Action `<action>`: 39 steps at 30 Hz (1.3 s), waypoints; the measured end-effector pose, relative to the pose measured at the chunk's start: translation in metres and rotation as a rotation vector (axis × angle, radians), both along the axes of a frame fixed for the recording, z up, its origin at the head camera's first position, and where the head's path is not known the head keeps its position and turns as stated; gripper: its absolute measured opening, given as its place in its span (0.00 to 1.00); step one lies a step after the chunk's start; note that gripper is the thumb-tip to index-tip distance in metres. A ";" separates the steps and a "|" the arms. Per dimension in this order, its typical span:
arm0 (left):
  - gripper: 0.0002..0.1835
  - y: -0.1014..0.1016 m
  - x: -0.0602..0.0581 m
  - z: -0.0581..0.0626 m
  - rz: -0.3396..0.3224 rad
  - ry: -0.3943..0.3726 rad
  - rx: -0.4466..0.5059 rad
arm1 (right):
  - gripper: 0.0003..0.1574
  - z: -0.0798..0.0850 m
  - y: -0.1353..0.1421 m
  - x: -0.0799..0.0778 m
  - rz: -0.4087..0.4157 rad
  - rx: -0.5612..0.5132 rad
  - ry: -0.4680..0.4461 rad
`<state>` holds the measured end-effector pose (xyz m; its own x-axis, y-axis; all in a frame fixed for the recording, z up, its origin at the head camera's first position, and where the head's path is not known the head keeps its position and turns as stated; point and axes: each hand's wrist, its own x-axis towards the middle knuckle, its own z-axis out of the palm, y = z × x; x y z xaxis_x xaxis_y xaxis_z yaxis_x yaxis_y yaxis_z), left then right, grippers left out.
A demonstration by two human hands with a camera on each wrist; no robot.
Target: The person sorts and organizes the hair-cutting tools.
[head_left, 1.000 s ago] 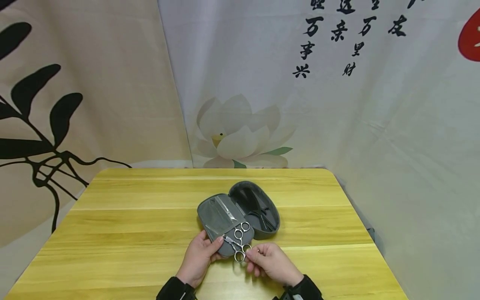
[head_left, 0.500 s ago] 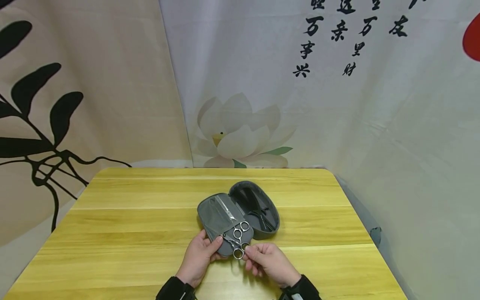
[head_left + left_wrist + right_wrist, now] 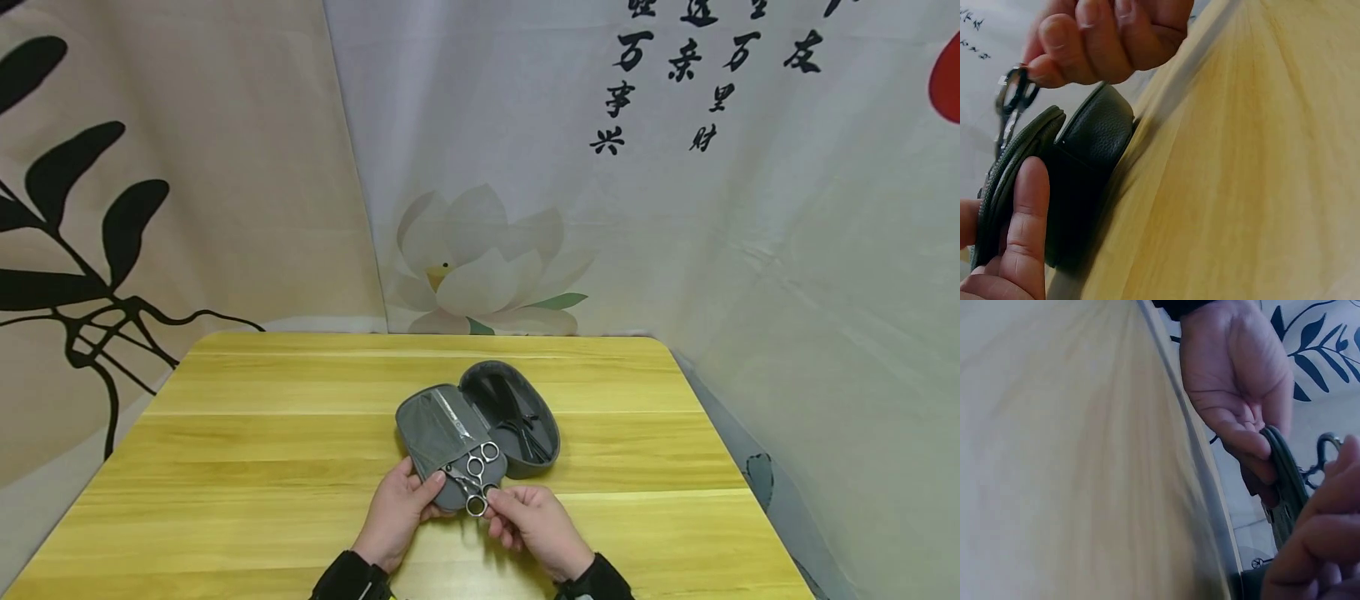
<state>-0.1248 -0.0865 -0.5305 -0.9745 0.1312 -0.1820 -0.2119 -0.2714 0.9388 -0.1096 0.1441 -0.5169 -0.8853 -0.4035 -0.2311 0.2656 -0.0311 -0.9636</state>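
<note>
A grey zip case (image 3: 438,425) lies open, its flap tilted up toward me. My left hand (image 3: 397,512) grips the flap's near edge, thumb on the inner face and fingers behind. Thumb and fingertips of my right hand (image 3: 543,529) pinch a finger ring of silver scissors (image 3: 476,505), whose blades point up-left toward the flap's pocket. Handles of a second pair of scissors (image 3: 490,452) stick out of the pocket just above. The left wrist view shows scissor rings (image 3: 1019,90) at the flap's edge, below the right hand (image 3: 1104,44).
The case's deeper half (image 3: 553,450) stands behind on the right, with black items (image 3: 517,417) inside. A slim silver strip (image 3: 453,414) shows in the flap pocket. All of it is on a yellow wooden table (image 3: 285,467), with printed cloth (image 3: 660,233) hanging behind.
The pinched scissors have moved slightly up and left, farther over the flap, and my right hand has shifted with them. The left hand stays on the flap.
</note>
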 end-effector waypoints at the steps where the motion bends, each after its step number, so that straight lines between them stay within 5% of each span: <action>1: 0.26 0.001 0.000 0.000 0.001 0.003 -0.006 | 0.21 0.000 -0.001 0.000 -0.006 0.006 0.011; 6: 0.31 0.005 0.002 0.004 0.105 0.042 -0.152 | 0.29 -0.003 -0.004 0.000 -0.011 -0.013 0.067; 11: 0.34 0.005 0.005 0.018 0.269 0.141 -0.600 | 0.35 -0.003 -0.005 -0.001 -0.011 -0.025 0.085; 15: 0.18 0.002 0.006 0.031 0.315 0.388 -1.043 | 0.34 -0.002 -0.004 0.000 -0.011 -0.028 0.079; 19: 0.08 0.001 0.005 0.033 0.348 0.689 -1.293 | 0.32 -0.001 -0.005 0.000 -0.019 -0.019 0.065; 23: 0.10 0.000 0.002 0.031 0.380 0.900 -1.357 | 0.29 -0.003 -0.007 0.001 -0.038 0.003 0.042; 28: 0.11 -0.002 0.000 0.029 0.359 1.035 -1.350 | 0.30 -0.004 -0.013 0.002 -0.052 0.008 0.009; 39: 0.10 -0.006 0.001 0.029 0.261 1.024 -1.339 | 0.26 -0.005 -0.027 0.000 -0.040 -0.007 -0.040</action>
<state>-0.1235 -0.0929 -0.5011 -0.7240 0.2490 0.6433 0.4971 0.8349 0.2363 -0.1096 0.1173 -0.5224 -0.8908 -0.3701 -0.2635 0.3019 -0.0488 -0.9521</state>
